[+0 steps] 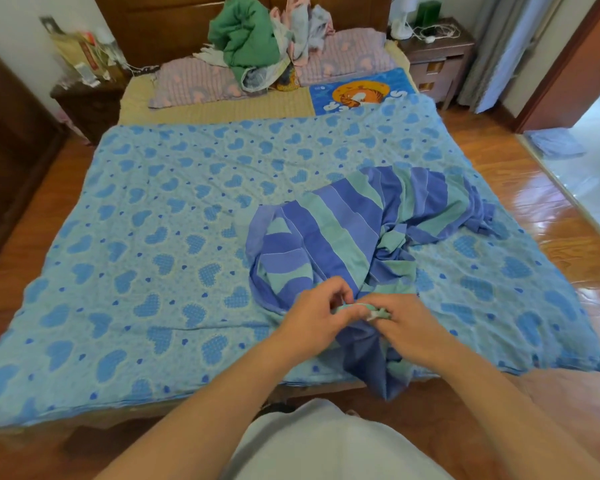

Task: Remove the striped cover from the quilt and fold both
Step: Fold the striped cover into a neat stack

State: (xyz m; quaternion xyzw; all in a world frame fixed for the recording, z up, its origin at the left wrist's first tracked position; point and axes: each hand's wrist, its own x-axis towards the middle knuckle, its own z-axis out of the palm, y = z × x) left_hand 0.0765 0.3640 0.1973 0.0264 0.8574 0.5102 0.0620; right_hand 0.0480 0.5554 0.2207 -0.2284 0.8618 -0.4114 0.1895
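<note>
Striped cover (pixel 343 230) lies bunched on the heart-print quilt (pixel 153 220), near bed's foot w/ a tail hanging off. My left hand (pixel 314 315) & right hand (pixel 400 318) both pinch its edge. Best to find a corner, pull taut before folding.
</note>
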